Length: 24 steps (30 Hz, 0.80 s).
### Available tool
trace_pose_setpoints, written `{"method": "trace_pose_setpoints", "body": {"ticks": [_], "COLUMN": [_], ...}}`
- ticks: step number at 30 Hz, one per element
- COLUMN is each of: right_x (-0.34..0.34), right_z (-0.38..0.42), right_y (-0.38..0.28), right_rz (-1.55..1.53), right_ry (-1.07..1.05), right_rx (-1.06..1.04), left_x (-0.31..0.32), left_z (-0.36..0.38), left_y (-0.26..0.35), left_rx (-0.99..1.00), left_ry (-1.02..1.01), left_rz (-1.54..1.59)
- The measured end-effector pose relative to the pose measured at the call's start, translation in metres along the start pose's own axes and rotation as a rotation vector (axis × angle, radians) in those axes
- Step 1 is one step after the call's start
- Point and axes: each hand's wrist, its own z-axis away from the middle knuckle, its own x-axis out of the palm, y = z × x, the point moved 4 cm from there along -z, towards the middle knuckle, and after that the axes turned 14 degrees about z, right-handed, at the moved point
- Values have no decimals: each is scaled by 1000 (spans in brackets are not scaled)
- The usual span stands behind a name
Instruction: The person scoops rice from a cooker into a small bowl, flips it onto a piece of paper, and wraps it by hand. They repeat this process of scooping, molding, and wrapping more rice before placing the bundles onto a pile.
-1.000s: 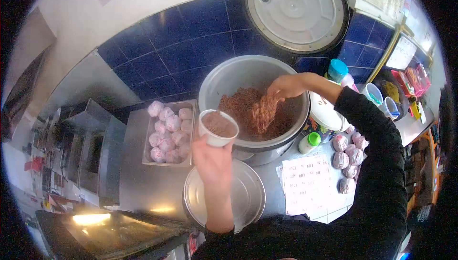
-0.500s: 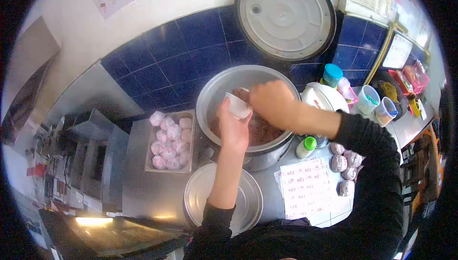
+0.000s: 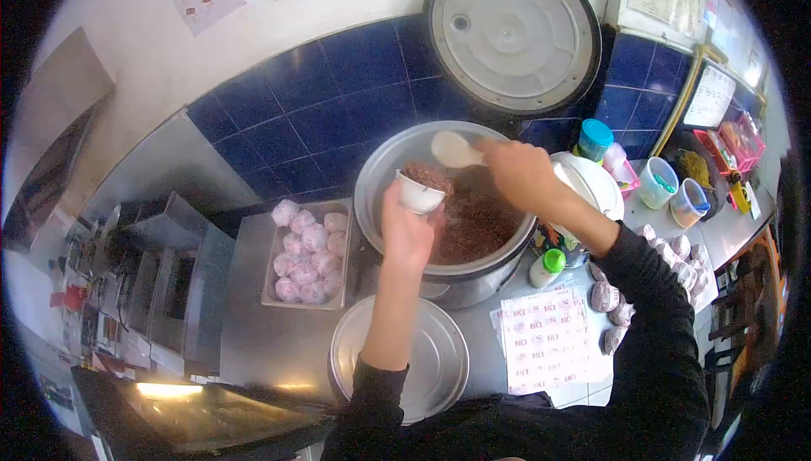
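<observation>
My left hand (image 3: 409, 229) is wrapped round a small white bowl (image 3: 420, 197), held tilted over the near-left side of a big round pot (image 3: 368, 159). Reddish-brown rice (image 3: 429, 175) heaps above the bowl's rim. My right hand (image 3: 528, 175) grips the handle of a pale rice paddle (image 3: 456, 150), whose blade is just above and to the right of the bowl. Inside the pot lies more of the reddish-brown rice (image 3: 477, 224), partly covered by my hands.
Left of the pot, a metal tray (image 3: 302, 301) holds several wrapped balls. A round metal lid (image 3: 401, 360) lies in front. Printed paper sheets (image 3: 553, 343), a green-capped bottle (image 3: 547, 267) and wrapped bundles (image 3: 605, 296) are at the right. A large lid (image 3: 511, 34) leans on the wall.
My right hand has moved right and up from the bowl, bringing the paddle's blade into view. The bowl, earlier tipped, sits more level and shows a mound of rice.
</observation>
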Motion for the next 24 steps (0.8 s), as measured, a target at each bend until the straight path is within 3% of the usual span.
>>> {"method": "trace_pose_setpoints", "body": {"ticks": [4, 6, 7, 9, 13, 16, 17, 24], "right_x": [14, 28, 27, 33, 40, 51, 54, 49], "right_z": [1, 3, 6, 16, 26, 26, 26, 11], "right_y": [35, 36, 33, 18, -8, -13, -16, 4], "right_rz": [-317, -792, -794, -1143, -1269, -1186, -1165, -1083], "right_ry": [24, -13, -9, -337, -356, -394, -321, -262], "right_rx": [109, 49, 49, 181, 95, 75, 2, 106], "left_x": [-1, 1, 4, 11, 29, 26, 24, 23], "left_z": [0, -1, 0, 2, 13, 7, 2, 1], "left_y": [17, 24, 27, 29, 19, 14, 14, 14], "left_rx": [63, 74, 70, 55, 50, 88, 141, 18], "left_ry": [56, 36, 12, -17, -18, -91, -106, -106], "left_rz": [-61, -106, -84, -56, -33, -138, -177, -109]}}
